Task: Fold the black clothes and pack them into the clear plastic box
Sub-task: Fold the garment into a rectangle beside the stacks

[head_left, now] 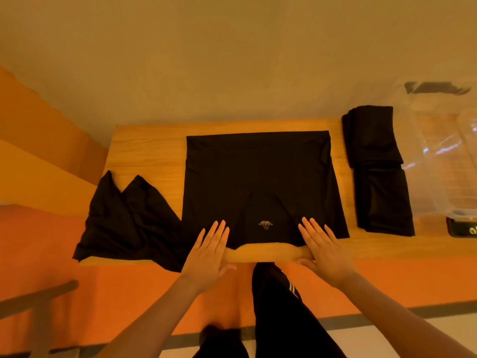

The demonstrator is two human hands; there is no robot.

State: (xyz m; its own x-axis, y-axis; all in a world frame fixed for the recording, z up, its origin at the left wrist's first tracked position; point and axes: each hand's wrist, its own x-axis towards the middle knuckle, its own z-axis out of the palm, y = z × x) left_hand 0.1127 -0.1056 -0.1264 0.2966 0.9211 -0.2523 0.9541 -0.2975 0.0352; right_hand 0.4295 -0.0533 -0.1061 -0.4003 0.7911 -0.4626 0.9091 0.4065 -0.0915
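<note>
Both hands, left hand [210,250] and right hand [324,250], press flat with straight fingers on the spread garment [260,177] mid-tabletop [144,153]. Right of it lie folded clothes [376,171], unpacked, beside the clear plastic box [444,156]; left, a crumpled pile [131,223] awaits folding.

My view: bare forearms, no sleeves, both hands [206,257] [325,251] ungloved; black trousers [278,313] with 2 white side stripes.

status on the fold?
Left hand, right hand flat on spread garment. Folded stack beside clear box. Unfolded pile left.
</note>
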